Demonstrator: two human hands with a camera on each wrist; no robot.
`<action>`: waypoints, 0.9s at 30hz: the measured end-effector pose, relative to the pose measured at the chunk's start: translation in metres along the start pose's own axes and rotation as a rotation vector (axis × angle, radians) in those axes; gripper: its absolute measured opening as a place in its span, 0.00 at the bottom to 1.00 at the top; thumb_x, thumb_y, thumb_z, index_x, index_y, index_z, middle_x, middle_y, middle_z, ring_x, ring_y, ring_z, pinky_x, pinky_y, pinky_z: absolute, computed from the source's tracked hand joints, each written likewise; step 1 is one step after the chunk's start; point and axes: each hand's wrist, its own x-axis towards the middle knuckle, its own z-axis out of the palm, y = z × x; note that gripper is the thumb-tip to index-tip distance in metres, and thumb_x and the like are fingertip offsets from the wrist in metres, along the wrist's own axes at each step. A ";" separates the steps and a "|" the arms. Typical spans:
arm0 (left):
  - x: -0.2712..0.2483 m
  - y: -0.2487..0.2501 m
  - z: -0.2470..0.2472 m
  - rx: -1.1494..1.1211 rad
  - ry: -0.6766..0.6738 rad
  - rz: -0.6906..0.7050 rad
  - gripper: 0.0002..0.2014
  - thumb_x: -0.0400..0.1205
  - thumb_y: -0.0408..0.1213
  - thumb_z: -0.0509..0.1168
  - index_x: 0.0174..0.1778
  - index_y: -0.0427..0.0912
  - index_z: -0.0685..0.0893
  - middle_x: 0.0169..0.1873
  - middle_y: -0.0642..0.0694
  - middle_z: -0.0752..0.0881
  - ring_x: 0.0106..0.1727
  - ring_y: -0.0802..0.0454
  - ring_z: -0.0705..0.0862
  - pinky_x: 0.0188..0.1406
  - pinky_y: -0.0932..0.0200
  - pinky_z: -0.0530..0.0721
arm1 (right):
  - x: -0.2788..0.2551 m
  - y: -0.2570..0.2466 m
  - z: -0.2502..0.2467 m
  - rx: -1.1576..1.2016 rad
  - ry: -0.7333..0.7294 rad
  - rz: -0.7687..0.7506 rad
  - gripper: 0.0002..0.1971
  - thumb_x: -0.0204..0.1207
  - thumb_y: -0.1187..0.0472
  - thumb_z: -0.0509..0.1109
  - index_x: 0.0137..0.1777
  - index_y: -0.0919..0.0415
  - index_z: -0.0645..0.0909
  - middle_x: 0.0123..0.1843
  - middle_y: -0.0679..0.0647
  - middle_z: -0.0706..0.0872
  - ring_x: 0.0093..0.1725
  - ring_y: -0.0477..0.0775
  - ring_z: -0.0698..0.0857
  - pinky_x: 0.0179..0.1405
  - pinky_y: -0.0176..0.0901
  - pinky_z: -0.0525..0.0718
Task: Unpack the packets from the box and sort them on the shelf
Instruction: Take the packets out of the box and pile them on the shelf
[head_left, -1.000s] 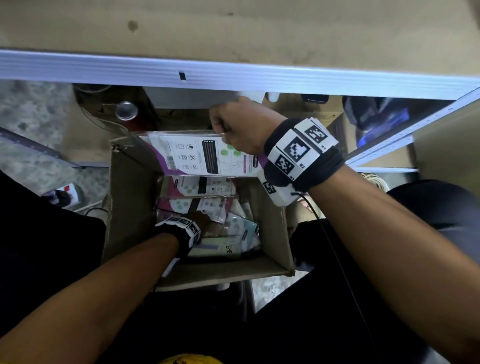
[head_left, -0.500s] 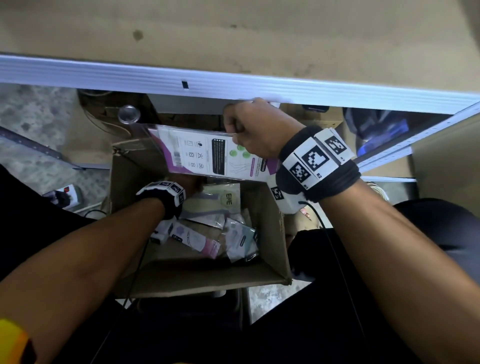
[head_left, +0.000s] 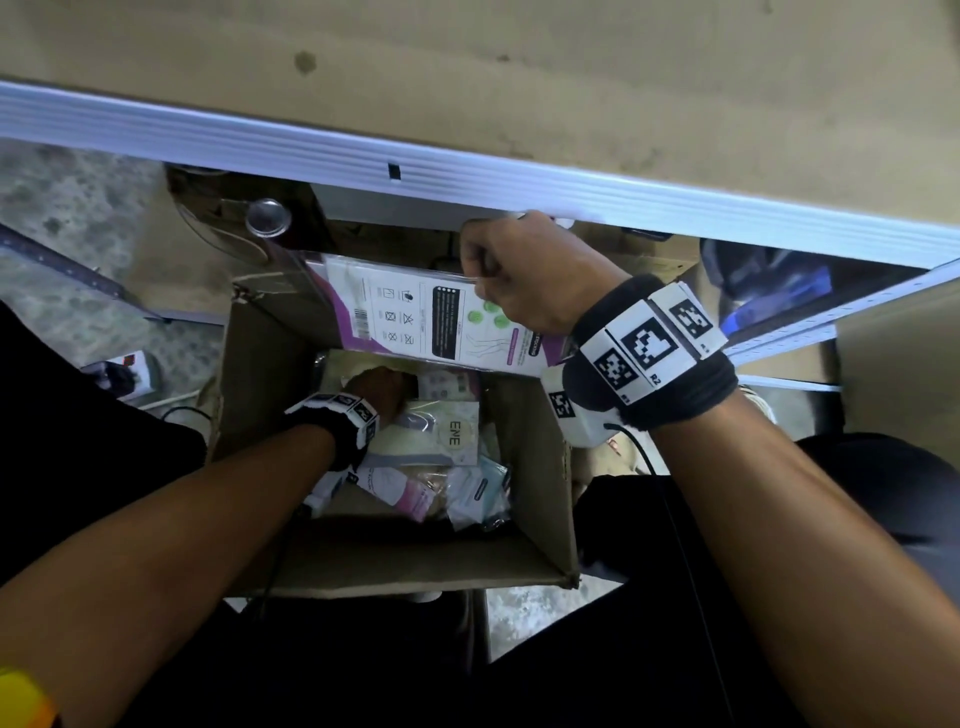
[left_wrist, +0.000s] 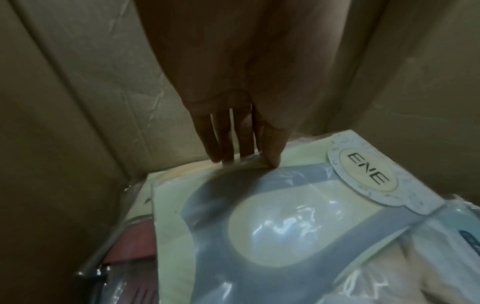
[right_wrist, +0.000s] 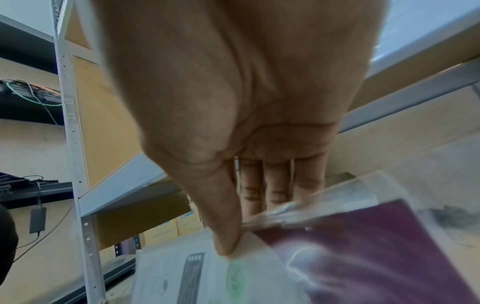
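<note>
An open cardboard box (head_left: 527, 467) stands on the floor below the shelf's white front edge (head_left: 519, 192). My right hand (head_left: 524, 275) pinches a white and purple packet (head_left: 405, 317) in a clear sleeve, held above the box's far rim just under the shelf edge. In the right wrist view the thumb (right_wrist: 226, 236) presses the packet (right_wrist: 182, 273) against the fingers. My left hand (head_left: 374, 389) is inside the box at its far left. Its straight fingertips (left_wrist: 223, 158) touch the far edge of a pale packet marked ENE (left_wrist: 285, 216). That ENE packet (head_left: 452, 434) lies on top of the pile.
More packets lie in the box, among them a pink one (head_left: 410, 496) and a teal one (head_left: 478, 493). The brown shelf board (head_left: 519, 78) fills the top of the head view. A round metal lid (head_left: 268, 218) and a power strip (head_left: 130, 364) sit left of the box.
My left hand has moved from the middle of the box to its far left corner, onto the ENE packet. My right hand has lifted the white and purple packet closer to the shelf edge.
</note>
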 end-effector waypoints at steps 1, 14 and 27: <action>-0.001 0.000 0.001 0.008 0.006 0.028 0.17 0.85 0.34 0.60 0.69 0.44 0.84 0.66 0.39 0.85 0.66 0.41 0.84 0.63 0.49 0.82 | 0.000 0.000 0.001 0.002 -0.004 0.002 0.06 0.78 0.68 0.66 0.46 0.56 0.79 0.39 0.47 0.84 0.43 0.52 0.85 0.42 0.46 0.87; -0.006 -0.010 -0.002 -0.072 0.097 -0.049 0.13 0.83 0.36 0.65 0.62 0.41 0.87 0.64 0.39 0.86 0.66 0.40 0.83 0.66 0.48 0.80 | 0.002 0.001 0.008 -0.015 -0.037 0.006 0.08 0.78 0.69 0.66 0.47 0.55 0.80 0.35 0.42 0.82 0.41 0.49 0.84 0.33 0.37 0.78; -0.045 -0.003 -0.019 -0.231 0.204 -0.093 0.13 0.80 0.38 0.71 0.59 0.40 0.88 0.58 0.40 0.88 0.60 0.42 0.86 0.62 0.52 0.84 | 0.005 -0.007 0.013 -0.107 0.041 -0.020 0.06 0.76 0.69 0.67 0.45 0.57 0.78 0.35 0.48 0.79 0.40 0.56 0.82 0.37 0.42 0.78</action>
